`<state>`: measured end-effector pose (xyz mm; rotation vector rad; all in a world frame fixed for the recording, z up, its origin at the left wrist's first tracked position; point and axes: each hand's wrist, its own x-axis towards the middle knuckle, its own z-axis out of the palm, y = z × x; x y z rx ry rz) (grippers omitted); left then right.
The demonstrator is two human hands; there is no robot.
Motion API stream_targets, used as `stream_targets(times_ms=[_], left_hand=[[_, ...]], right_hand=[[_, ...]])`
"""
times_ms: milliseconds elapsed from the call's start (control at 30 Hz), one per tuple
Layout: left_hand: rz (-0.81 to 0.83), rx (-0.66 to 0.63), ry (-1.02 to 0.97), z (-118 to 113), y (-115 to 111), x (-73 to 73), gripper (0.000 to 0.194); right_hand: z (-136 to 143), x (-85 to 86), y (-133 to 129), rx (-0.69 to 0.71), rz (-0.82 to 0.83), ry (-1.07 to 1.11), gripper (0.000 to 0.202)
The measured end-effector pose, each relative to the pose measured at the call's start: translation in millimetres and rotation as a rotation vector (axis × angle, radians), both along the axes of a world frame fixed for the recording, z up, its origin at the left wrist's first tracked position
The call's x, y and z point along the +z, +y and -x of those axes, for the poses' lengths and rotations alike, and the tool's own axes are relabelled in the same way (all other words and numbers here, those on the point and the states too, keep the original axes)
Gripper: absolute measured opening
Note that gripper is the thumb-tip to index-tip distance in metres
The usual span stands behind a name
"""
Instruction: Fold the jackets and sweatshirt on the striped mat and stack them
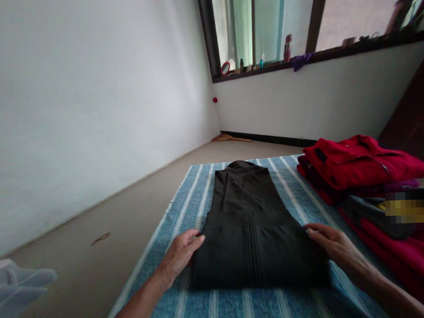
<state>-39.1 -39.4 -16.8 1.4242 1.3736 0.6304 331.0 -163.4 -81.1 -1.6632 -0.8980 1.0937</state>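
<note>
A dark garment [251, 241] with a zip down its middle lies folded into a long shape on a blue and white striped cloth [212, 312]. Its collar points away from me, and its near part is folded over. My left hand [182, 253] pinches the garment's left edge between thumb and fingers. On the opposite side, my right hand [328, 240] pinches the right edge at about the same height.
Folded red clothes [365, 165] are stacked at the right, with grey and red garments nearer me. A white wall [92, 112] runs along the left. A window sill [264, 70] holds small bottles. Whitish plastic [21, 286] lies at the lower left.
</note>
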Motion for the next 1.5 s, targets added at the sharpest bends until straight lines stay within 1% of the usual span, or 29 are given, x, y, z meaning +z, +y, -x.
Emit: stream_targets(times_ms=[33,67,100,133,200,233,267,300,333,400,467,533,633,767,867,1067,1167,1233,1333,1433,1500], left_hand=[[-0.149,0.030,0.097,6.3,4.5,-3.3,0.028],[-0.299,0.027,0.186,13.2,8.9,-7.5,0.029],[-0.444,-0.024,0.268,20.3,12.8,-12.2,0.033],[-0.583,-0.119,0.351,27.0,15.8,-17.0,0.037],[-0.815,-0.393,0.514,37.7,19.0,-24.6,0.046],[-0.898,-0.522,0.587,41.2,19.5,-26.9,0.050],[-0.963,-0.619,0.653,43.3,19.7,-28.1,0.053],[-1.012,-0.679,0.707,44.1,20.0,-28.6,0.056],[-1.051,-0.713,0.747,43.7,20.8,-28.4,0.058],[-1.095,-0.732,0.787,40.0,24.3,-27.7,0.058],[-1.098,-0.745,0.779,33.9,30.7,-27.3,0.057],[-1.059,-0.777,0.751,27.0,38.3,-27.2,0.055],[-0.953,-0.841,0.680,17.5,48.6,-25.3,0.053],[-0.790,-0.853,0.537,10.0,55.0,-19.1,0.050],[-0.690,-0.818,0.425,7.2,54.6,-15.7,0.047],[-0.518,-0.663,0.214,3.7,52.9,-14.6,0.039],[-0.439,-0.632,0.168,3.7,53.6,-14.1,0.040],[-0.435,-0.639,0.160,5.3,54.4,-14.7,0.042],[-0.525,-0.676,0.175,9.8,55.1,-18.3,0.046],[-0.597,-0.713,0.238,14.3,54.4,-23.0,0.051],[-0.599,-0.721,0.272,16.0,53.1,-25.1,0.053]], right_hand=[[-5.2,-3.3,-2.4,0.017,-0.065,-0.184,0.040],[-9.6,-6.0,-5.2,0.053,-0.137,-0.365,0.041],[-13.1,-7.9,-8.2,0.122,-0.210,-0.522,0.044],[-15.7,-8.9,-11.3,0.220,-0.275,-0.643,0.052],[-19.0,-8.7,-16.7,0.446,-0.334,-0.777,0.071],[-20.2,-8.0,-18.8,0.540,-0.326,-0.808,0.078],[-21.4,-7.3,-20.2,0.601,-0.304,-0.832,0.083],[-22.6,-6.9,-21.0,0.638,-0.279,-0.854,0.086],[-23.7,-6.7,-21.1,0.653,-0.258,-0.877,0.087],[-25.3,-7.2,-19.9,0.657,-0.235,-0.922,0.085],[-25.3,-7.7,-16.7,0.670,-0.252,-0.954,0.080],[-23.8,-6.9,-11.5,0.681,-0.310,-0.966,0.072],[-20.9,-3.6,0.2,0.666,-0.402,-0.934,0.059],[-22.4,-0.1,18.6,0.693,-0.421,-0.882,0.050],[-27.7,0.4,28.3,0.731,-0.412,-0.885,0.050],[-31.7,-1.8,38.6,0.744,-0.450,-0.882,0.051],[-29.1,-6.3,44.2,0.692,-0.466,-0.835,0.047],[-27.3,-9.6,48.2,0.641,-0.480,-0.787,0.045],[-25.4,-13.7,53.6,0.593,-0.493,-0.748,0.043],[-24.7,-17.9,56.8,0.569,-0.487,-0.747,0.042],[-24.6,-20.7,57.5,0.569,-0.487,-0.765,0.042]])
